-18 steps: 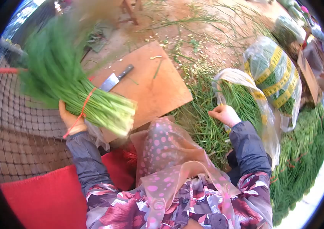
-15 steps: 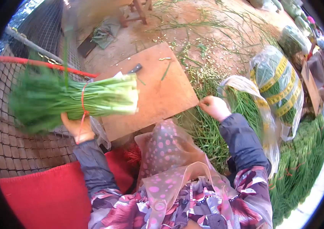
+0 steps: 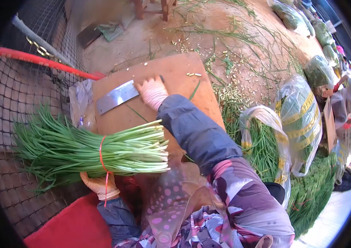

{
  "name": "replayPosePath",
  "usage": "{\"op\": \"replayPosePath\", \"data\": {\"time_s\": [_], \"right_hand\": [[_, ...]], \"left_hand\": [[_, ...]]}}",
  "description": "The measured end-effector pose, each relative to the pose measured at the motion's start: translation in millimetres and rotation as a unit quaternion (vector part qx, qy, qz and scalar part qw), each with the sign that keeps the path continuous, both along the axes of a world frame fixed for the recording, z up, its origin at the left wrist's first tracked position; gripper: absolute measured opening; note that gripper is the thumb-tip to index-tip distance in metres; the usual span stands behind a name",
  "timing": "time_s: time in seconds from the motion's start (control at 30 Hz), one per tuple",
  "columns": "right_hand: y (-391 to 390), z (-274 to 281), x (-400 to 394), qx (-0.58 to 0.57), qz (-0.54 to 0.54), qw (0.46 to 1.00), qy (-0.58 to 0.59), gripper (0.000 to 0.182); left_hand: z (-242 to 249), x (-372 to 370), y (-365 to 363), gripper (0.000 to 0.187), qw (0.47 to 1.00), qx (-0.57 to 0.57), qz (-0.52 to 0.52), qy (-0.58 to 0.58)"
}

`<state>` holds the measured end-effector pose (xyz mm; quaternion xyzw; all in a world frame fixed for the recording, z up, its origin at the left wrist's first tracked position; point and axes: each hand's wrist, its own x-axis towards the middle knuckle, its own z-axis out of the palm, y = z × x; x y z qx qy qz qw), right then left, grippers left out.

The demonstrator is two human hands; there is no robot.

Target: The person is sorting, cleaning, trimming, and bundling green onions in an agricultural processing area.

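A thick bundle of green chives (image 3: 134, 151), tied with a red band, lies sideways in front of me. Its pale cut ends point right and its leaf tips left. My left hand (image 3: 100, 187) grips the bundle from below, fingers partly hidden under it. On the wooden board (image 3: 179, 68), my right hand (image 3: 152, 91) is closed around the handle of a cleaver (image 3: 118, 97). The wide blade points left and rests on or just over the board. A few loose leaves and cut bits lie near it.
Black netting (image 3: 5, 124) and a red pole (image 3: 45, 60) stand at left. Chive trimmings (image 3: 233, 82) litter the floor. Bagged greens (image 3: 299, 120) and more bundles (image 3: 314, 194) lie at right. A wooden stool (image 3: 154, 9) is at the back.
My right hand has moved from the board's right corner to the cleaver and taken its handle. My left hand has brought the bundle lower and nearer to me. The cleaver blade, formerly hidden, now shows.
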<state>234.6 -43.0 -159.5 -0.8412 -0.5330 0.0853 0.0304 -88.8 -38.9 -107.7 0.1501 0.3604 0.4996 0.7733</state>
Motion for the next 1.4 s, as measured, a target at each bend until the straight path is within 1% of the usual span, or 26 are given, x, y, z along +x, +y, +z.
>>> {"op": "replayPosePath", "data": {"time_s": [0.03, 0.1, 0.17, 0.23, 0.3, 0.37, 0.43, 0.5, 0.57, 0.6, 0.63, 0.73, 0.8, 0.83, 0.9, 0.93, 0.97, 1.0, 1.07, 1.13, 1.17, 1.2, 1.23, 1.3, 1.33, 1.4], "right_hand": [[-4.8, 8.1, -4.1, -0.002, 0.001, 1.000, 0.003, 0.048], [-37.1, 20.7, -11.6, -0.054, 0.031, 0.994, 0.089, 0.033], [-63.7, 22.3, -19.5, 0.026, -0.048, 0.982, 0.181, 0.026], [-82.6, 15.1, -14.0, 0.055, -0.102, 0.975, 0.188, 0.028], [-111.5, 11.6, -1.9, 0.075, -0.236, 0.959, 0.141, 0.027], [-171.8, -0.7, 28.7, 0.153, -0.289, 0.935, 0.138, 0.027], [-235.8, 22.0, 36.2, 0.111, -0.387, 0.910, 0.094, 0.027], [-299.0, 34.6, 29.1, 0.129, -0.412, 0.898, 0.090, 0.030], [-353.2, 27.7, 9.6, 0.246, -0.428, 0.853, 0.172, 0.039], [-364.3, 48.3, -11.4, 0.262, -0.466, 0.796, 0.283, 0.046], [-376.0, 56.2, -25.1, 0.237, -0.478, 0.789, 0.304, 0.047], [-412.0, 39.8, -44.1, 0.179, -0.472, 0.827, 0.246, 0.047], [-423.6, 48.0, -62.2, 0.163, -0.500, 0.788, 0.321, 0.044], [-422.4, 60.1, -73.8, 0.216, -0.494, 0.759, 0.365, 0.040], [-429.8, 45.8, -88.2, 0.297, -0.503, 0.674, 0.451, 0.043], [-430.7, 44.1, -88.2, 0.299, -0.501, 0.672, 0.455, 0.043], [-431.2, 46.4, -86.8, 0.283, -0.487, 0.711, 0.421, 0.045], [-429.7, 50.7, -88.5, 0.264, -0.471, 0.746, 0.390, 0.047], [-415.9, 76.6, -91.3, 0.276, -0.450, 0.735, 0.424, 0.049], [-402.9, 90.7, -95.8, 0.315, -0.408, 0.699, 0.495, 0.052], [-393.1, 100.2, -96.1, 0.318, -0.384, 0.697, 0.516, 0.051], [-385.8, 105.9, -97.0, 0.299, -0.363, 0.728, 0.500, 0.049], [-377.4, 108.9, -96.5, 0.281, -0.341, 0.757, 0.482, 0.048], [-358.3, 110.7, -93.2, 0.267, -0.299, 0.837, 0.374, 0.043], [-347.9, 118.7, -93.4, 0.280, -0.276, 0.870, 0.297, 0.038], [-334.2, 116.0, -92.3, 0.256, -0.269, 0.882, 0.291, 0.037]], "left_hand": [[2.7, 4.7, 4.7, 0.049, 1.000, 0.006, -0.005, -0.017], [1.2, 14.4, -1.8, 0.049, 1.000, -0.024, 0.015, -0.005], [-6.0, 20.1, -4.1, 0.045, 1.000, -0.027, -0.011, -0.010], [-13.9, 28.0, -5.0, 0.044, 0.999, -0.048, 0.004, -0.018], [-27.9, 31.8, -5.7, 0.044, 0.994, -0.095, -0.019, -0.051], [-46.6, 40.8, -7.7, 0.045, 0.988, -0.141, -0.016, -0.060], [-36.7, 67.7, -25.9, 0.047, 0.980, -0.170, -0.033, -0.099], [-32.7, 84.7, -40.9, 0.048, 0.977, -0.168, -0.054, -0.119], [-45.0, 93.7, -51.9, 0.049, 0.980, -0.126, -0.097, -0.116], [-50.2, 93.2, -55.7, 0.049, 0.969, -0.152, -0.124, -0.147], [-49.9, 96.7, -62.1, 0.051, 0.964, -0.161, -0.153, -0.148], [-34.7, 95.8, -67.4, 0.055, 0.964, -0.171, -0.182, -0.094], [-24.7, 68.8, -59.7, 0.054, 0.885, -0.261, -0.386, -0.009], [0.5, 62.9, -70.3, 0.049, 0.863, -0.175, -0.470, 0.056], [41.3, 52.6, -70.3, 0.041, 0.834, 0.022, -0.544, 0.092], [67.8, 70.0, -81.4, 0.036, 0.843, 0.135, -0.505, 0.131], [83.3, 86.8, -83.5, 0.038, 0.820, 0.234, -0.490, 0.181], [93.0, 107.0, -89.7, 0.060, 0.772, 0.371, -0.462, 0.229], [100.1, 158.5, -91.0, 0.099, 0.528, 0.661, -0.397, 0.356], [62.8, 209.7, -85.7, 0.129, 0.306, 0.753, -0.345, 0.470], [43.3, 224.2, -84.6, 0.132, 0.210, 0.743, -0.355, 0.528], [31.0, 235.8, -85.2, 0.134, 0.112, 0.723, -0.362, 0.578], [31.1, 248.9, -85.2, 0.134, 0.110, 0.723, -0.363, 0.577], [27.1, 268.4, -87.0, 0.122, 0.126, 0.591, -0.536, 0.589], [24.4, 271.4, -88.3, 0.122, 0.129, 0.586, -0.540, 0.590], [27.5, 274.8, -88.5, 0.103, 0.087, 0.555, -0.563, 0.606]]}}
